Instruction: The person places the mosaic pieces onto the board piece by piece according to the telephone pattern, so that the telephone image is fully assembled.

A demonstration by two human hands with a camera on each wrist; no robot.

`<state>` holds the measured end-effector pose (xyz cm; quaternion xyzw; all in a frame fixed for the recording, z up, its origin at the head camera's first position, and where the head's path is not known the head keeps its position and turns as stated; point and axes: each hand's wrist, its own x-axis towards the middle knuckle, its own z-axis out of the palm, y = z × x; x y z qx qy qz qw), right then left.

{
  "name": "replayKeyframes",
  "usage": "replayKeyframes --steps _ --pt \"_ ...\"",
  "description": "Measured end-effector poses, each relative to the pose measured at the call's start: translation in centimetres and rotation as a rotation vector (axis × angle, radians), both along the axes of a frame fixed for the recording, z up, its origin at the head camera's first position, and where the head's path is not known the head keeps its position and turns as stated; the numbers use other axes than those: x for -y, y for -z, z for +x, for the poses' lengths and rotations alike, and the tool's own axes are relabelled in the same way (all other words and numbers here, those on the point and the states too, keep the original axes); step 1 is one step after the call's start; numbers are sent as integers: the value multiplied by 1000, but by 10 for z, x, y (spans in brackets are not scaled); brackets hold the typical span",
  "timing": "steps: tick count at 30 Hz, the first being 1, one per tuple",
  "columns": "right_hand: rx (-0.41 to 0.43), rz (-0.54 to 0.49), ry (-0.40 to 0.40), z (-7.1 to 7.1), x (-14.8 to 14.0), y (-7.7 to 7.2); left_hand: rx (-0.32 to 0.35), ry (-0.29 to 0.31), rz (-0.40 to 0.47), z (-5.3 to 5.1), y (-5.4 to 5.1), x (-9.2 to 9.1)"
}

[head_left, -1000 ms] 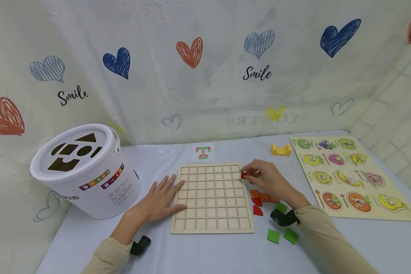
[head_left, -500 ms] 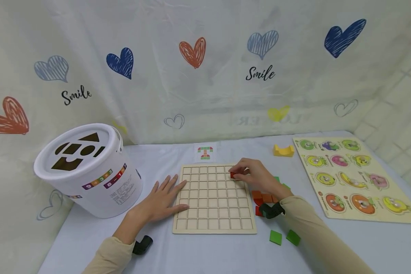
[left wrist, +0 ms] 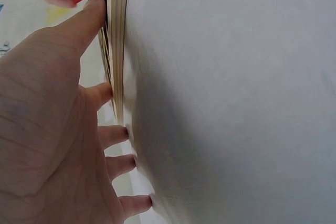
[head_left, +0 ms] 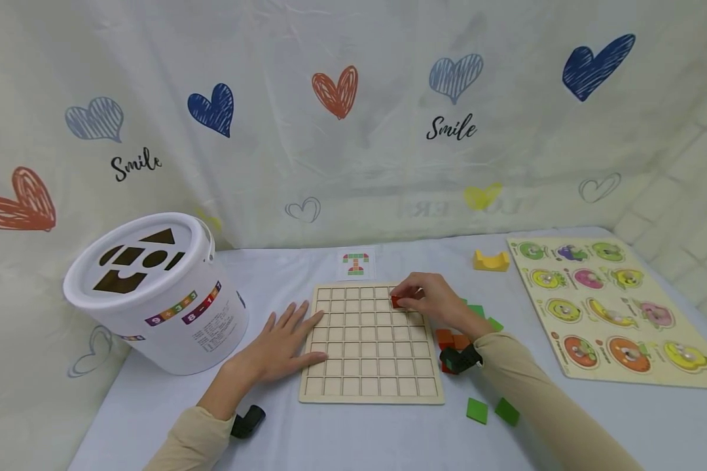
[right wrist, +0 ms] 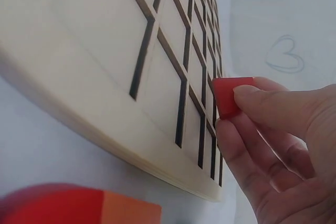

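A wooden grid board (head_left: 360,343) lies flat on the white cloth. The left hand (head_left: 278,350) rests at its left edge with fingers spread; in the left wrist view the thumb and a finger of that left hand (left wrist: 58,103) touch the board's side (left wrist: 119,35). Over the grid's upper right part, the right hand (head_left: 433,297) pinches a small red piece (head_left: 395,301). The right wrist view shows this red piece (right wrist: 227,97) between thumb and fingers of the right hand (right wrist: 283,135), close to the grid's surface (right wrist: 170,87).
Orange pieces (head_left: 444,338) and green tiles (head_left: 477,411) lie right of the board. A pattern card (head_left: 355,263) is behind it, a yellow arch piece (head_left: 491,261) at the back right. A white bucket (head_left: 212,320) stands left; a fruit puzzle board (head_left: 565,333) lies far right.
The right hand has moved left with the red piece, from the board's right edge to above its upper right squares. The left hand stays at the left edge. The head view has shifted slightly.
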<state>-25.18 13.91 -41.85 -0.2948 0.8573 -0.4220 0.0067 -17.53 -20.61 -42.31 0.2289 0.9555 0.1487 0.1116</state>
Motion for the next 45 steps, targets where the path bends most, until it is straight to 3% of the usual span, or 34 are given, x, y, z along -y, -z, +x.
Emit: replayKeyframes --steps 21,29,45 --pt "29 113 28 0 7 -3 -27 -2 -23 -1 8 2" --pt "-19 124 -9 -1 6 -7 -7 3 -51 0 -1 -1" --pt "-121 280 -26 3 17 -14 2 -1 -69 -1 -2 -2"
